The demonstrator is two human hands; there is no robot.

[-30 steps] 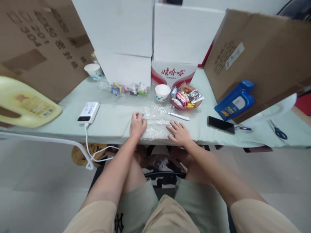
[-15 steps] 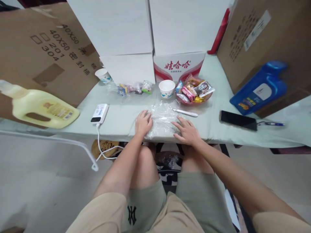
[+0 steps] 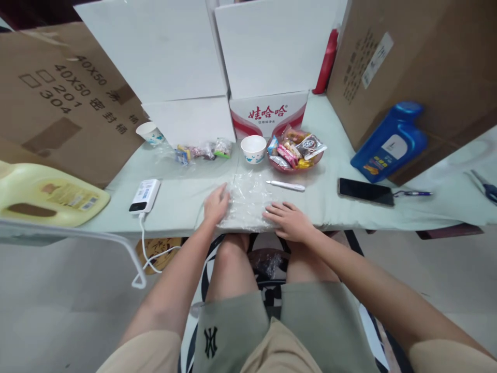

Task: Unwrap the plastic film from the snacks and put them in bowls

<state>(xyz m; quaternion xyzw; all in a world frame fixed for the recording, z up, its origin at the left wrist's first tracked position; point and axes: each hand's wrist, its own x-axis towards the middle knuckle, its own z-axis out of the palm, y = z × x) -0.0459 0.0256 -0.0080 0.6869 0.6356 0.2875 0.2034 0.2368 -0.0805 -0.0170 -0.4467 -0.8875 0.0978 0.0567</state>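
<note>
A clear plastic bag (image 3: 248,199) lies flat at the near edge of the pale green table (image 3: 334,207). My left hand (image 3: 216,205) rests on the bag's left edge with its fingers curled over the plastic. Fingers stretched out, my right hand (image 3: 288,220) lies flat on the bag's near right corner. Just beyond the bag are a white pen (image 3: 286,185), a small white paper cup (image 3: 253,149) and a red bowl of wrapped snacks (image 3: 295,150).
A power bank (image 3: 145,195) with a dangling cable lies to the left, a yellow jug (image 3: 46,194) further left. A black phone (image 3: 365,191), a blue bottle (image 3: 390,142) and a pen lie right. Cardboard and white boxes wall the back. A second cup (image 3: 149,132) and bagged candies (image 3: 200,151) sit near them.
The view shifted as my head moved. Both hands stay on the plastic bag; my right hand slid a little toward the near edge.
</note>
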